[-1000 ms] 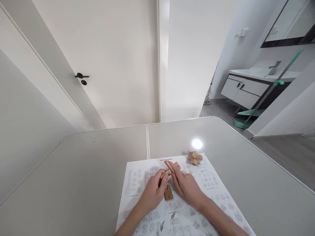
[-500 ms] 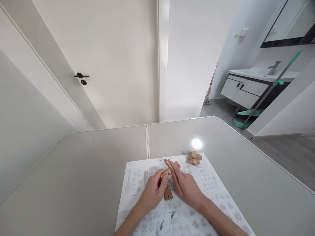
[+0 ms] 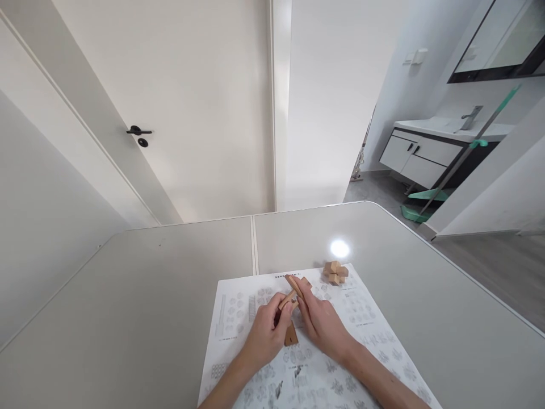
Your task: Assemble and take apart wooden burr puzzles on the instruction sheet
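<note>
My left hand (image 3: 269, 329) is closed around a wooden puzzle piece (image 3: 286, 299), pinched between thumb and fingers. Against it, my right hand (image 3: 320, 321) grips another wooden puzzle piece (image 3: 293, 284), which crosses the first at an angle. My fingers hide much of both pieces, and I cannot tell whether they interlock. Under the hands a flat brown wooden piece (image 3: 290, 336) with a small dark slot lies on the printed sheet (image 3: 230, 352). Past my right hand, at the sheet's far right corner, sits an assembled wooden burr puzzle (image 3: 335, 274).
The sheet, covered in puzzle diagrams, lies on a grey table (image 3: 140, 318) with a seam down its middle. Beyond the far edge stands a white door (image 3: 204, 113) with a black handle (image 3: 139, 131). A washbasin cabinet (image 3: 421, 153) and a green dustpan (image 3: 415, 214) are at the right.
The piece in my left hand has turned slightly and shows more beside the right-hand piece. Both hands stay in nearly the same place, and the view shifts a little.
</note>
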### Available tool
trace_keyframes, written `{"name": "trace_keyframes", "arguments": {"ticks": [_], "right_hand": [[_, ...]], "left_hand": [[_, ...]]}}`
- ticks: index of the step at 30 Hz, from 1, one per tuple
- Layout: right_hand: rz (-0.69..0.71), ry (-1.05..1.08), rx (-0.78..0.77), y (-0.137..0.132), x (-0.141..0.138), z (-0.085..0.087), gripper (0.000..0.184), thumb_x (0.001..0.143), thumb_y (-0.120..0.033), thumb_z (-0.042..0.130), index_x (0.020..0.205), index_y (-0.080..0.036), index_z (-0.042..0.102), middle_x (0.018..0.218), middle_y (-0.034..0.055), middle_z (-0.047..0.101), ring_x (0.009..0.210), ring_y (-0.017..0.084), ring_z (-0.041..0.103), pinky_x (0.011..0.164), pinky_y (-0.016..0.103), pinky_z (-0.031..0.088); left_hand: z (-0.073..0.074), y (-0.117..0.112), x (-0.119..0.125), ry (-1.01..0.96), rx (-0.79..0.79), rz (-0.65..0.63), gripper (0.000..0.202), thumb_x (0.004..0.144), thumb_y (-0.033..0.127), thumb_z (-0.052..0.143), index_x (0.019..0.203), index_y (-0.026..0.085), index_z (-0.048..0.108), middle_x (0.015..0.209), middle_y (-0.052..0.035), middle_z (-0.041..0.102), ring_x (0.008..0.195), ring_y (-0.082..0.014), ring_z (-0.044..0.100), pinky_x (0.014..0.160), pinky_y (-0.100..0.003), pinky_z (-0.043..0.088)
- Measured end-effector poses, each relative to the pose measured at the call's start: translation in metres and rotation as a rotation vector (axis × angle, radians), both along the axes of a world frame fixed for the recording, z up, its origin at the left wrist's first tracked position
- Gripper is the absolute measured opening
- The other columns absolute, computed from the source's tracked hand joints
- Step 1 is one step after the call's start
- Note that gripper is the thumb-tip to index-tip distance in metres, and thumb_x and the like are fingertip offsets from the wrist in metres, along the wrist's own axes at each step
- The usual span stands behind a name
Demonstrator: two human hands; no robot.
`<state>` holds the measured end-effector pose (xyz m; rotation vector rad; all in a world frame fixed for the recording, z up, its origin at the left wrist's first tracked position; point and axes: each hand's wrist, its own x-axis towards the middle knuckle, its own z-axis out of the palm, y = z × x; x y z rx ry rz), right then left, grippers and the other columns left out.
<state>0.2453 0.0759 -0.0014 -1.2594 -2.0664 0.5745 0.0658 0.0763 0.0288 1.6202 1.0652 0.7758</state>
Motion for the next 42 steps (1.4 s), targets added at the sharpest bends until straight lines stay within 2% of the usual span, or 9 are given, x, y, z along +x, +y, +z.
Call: {"name": "trace_keyframes", "arguments": {"ticks": [11, 17, 23, 27, 32, 35, 37, 40, 42], "right_hand": [[0.066, -0.061, 0.071, 0.003, 0.006, -0.008, 0.057, 0.107, -0.015, 0.028, 0.162, -0.022, 0.017, 0.069, -0.0038, 0.058, 0.050, 0.016, 0.049, 0.050, 0.024, 0.028], [0.074, -0.089, 0.074, 0.003, 0.008, -0.004, 0.055, 0.108, -0.017, 0.028, 0.162, -0.020, 0.019, 0.067, -0.0040, 0.060, 0.048, 0.016, 0.049, 0.050, 0.024, 0.030], [0.056, -0.037, 0.052, 0.004, 0.010, 0.005, 0.049, 0.111, -0.025, 0.030, 0.160, -0.026, 0.027, 0.090, 0.0023, 0.072, 0.054, 0.016, 0.059, 0.054, 0.025, 0.042], [0.043, -0.006, 0.091, 0.004, 0.011, 0.005, 0.048, 0.111, -0.025, 0.031, 0.158, -0.031, 0.030, 0.099, 0.0037, 0.072, 0.061, 0.017, 0.063, 0.056, 0.025, 0.045], [0.099, -0.027, 0.131, 0.004, 0.013, -0.001, 0.045, 0.110, -0.021, 0.029, 0.153, -0.031, 0.039, 0.092, 0.0029, 0.068, 0.068, 0.017, 0.063, 0.059, 0.025, 0.047], [0.117, 0.002, 0.127, 0.003, 0.012, -0.001, 0.044, 0.111, -0.021, 0.029, 0.152, -0.031, 0.040, 0.093, 0.0025, 0.068, 0.068, 0.017, 0.063, 0.059, 0.026, 0.048], [0.098, 0.058, 0.068, 0.001, 0.011, -0.001, 0.044, 0.111, -0.024, 0.033, 0.154, -0.032, 0.035, 0.099, 0.0022, 0.070, 0.064, 0.015, 0.062, 0.058, 0.026, 0.048], [0.018, 0.175, -0.022, 0.000, 0.010, -0.001, 0.056, 0.109, -0.031, 0.041, 0.160, -0.029, 0.018, 0.109, 0.0037, 0.068, 0.057, 0.013, 0.058, 0.053, 0.026, 0.047], [-0.031, 0.219, -0.065, 0.001, 0.010, 0.000, 0.058, 0.107, -0.034, 0.044, 0.159, -0.028, 0.019, 0.111, 0.0047, 0.067, 0.058, 0.013, 0.058, 0.052, 0.026, 0.048]], "left_hand": [[0.001, 0.002, -0.006, -0.002, -0.016, -0.039, 0.037, 0.107, 0.051, 0.040, 0.083, 0.023, 0.041, 0.064, 0.0084, 0.030, 0.056, -0.0118, 0.023, 0.052, -0.027, 0.021], [-0.003, 0.002, -0.006, -0.014, -0.035, -0.046, 0.038, 0.107, 0.053, 0.040, 0.084, 0.023, 0.042, 0.065, 0.0082, 0.029, 0.057, -0.0120, 0.022, 0.053, -0.027, 0.021], [-0.005, 0.003, -0.006, -0.109, -0.084, -0.015, 0.040, 0.105, 0.057, 0.043, 0.085, 0.023, 0.044, 0.067, 0.0075, 0.030, 0.058, -0.0123, 0.025, 0.055, -0.027, 0.025], [-0.001, 0.004, -0.006, -0.161, -0.128, 0.000, 0.040, 0.103, 0.057, 0.047, 0.087, 0.021, 0.051, 0.062, 0.0081, 0.037, 0.055, -0.0115, 0.033, 0.058, -0.026, 0.035], [0.000, 0.003, -0.006, -0.126, -0.209, -0.015, 0.043, 0.101, 0.060, 0.048, 0.096, 0.019, 0.060, 0.059, 0.0047, 0.055, 0.042, -0.0098, 0.041, 0.049, -0.024, 0.040], [-0.001, 0.003, -0.006, -0.129, -0.205, 0.025, 0.045, 0.102, 0.061, 0.047, 0.095, 0.018, 0.062, 0.058, 0.0033, 0.059, 0.040, -0.0097, 0.045, 0.046, -0.023, 0.041], [-0.001, 0.003, -0.006, -0.171, -0.212, 0.054, 0.044, 0.101, 0.060, 0.049, 0.095, 0.018, 0.062, 0.058, 0.0037, 0.059, 0.039, -0.0097, 0.046, 0.045, -0.023, 0.041], [-0.002, 0.006, -0.004, -0.274, -0.210, 0.131, 0.044, 0.101, 0.060, 0.050, 0.101, 0.018, 0.061, 0.066, 0.0019, 0.064, 0.040, -0.0101, 0.052, 0.043, -0.022, 0.042], [-0.002, 0.009, -0.004, -0.334, -0.202, 0.202, 0.045, 0.100, 0.062, 0.051, 0.107, 0.018, 0.060, 0.077, -0.0018, 0.070, 0.044, -0.0115, 0.059, 0.041, -0.022, 0.043]]}}
